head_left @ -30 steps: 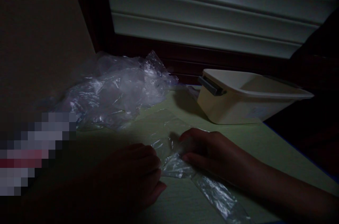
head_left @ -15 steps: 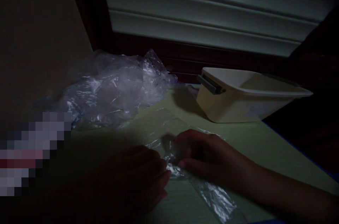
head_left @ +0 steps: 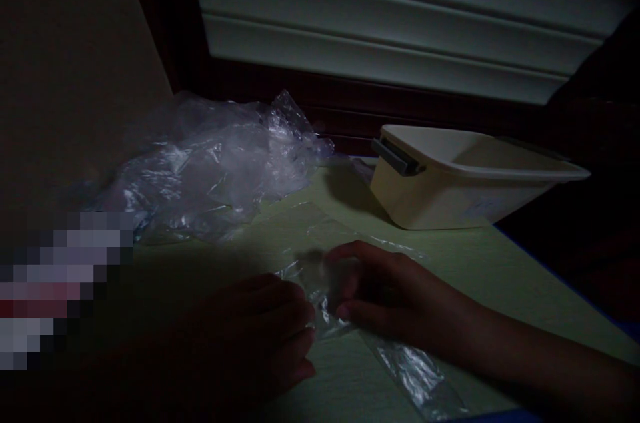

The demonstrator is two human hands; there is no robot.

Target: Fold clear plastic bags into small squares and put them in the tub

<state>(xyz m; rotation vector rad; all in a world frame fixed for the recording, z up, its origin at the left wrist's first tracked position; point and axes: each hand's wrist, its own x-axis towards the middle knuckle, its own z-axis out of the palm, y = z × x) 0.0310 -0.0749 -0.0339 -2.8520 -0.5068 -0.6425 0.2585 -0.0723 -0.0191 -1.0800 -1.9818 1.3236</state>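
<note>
A thin clear plastic bag [head_left: 320, 290] lies on the light green tabletop between my hands, with one shiny strip of clear plastic [head_left: 417, 376] stretching toward the near edge. My left hand [head_left: 265, 336] is in deep shadow, its fingers bent together over the bag's left side; the fingertips' hold is partly hidden. On the other side, my right hand [head_left: 385, 290] touches the bag with curved fingers. Its index finger and thumb are apart, and the index fingertip looks hazy, as if behind the film.
A heap of crumpled clear plastic [head_left: 215, 163] rests at the back left. At the back right stands a cream plastic bin [head_left: 430, 196] with a grey handle, beside the table's right edge. Behind is a pale slatted panel [head_left: 375, 16] in a dark frame. The light is dim.
My right fingers have spread slightly, the index reaching a little further left. The film between my hands has shifted and its bright crease has shrunk. My left hand has barely moved.
</note>
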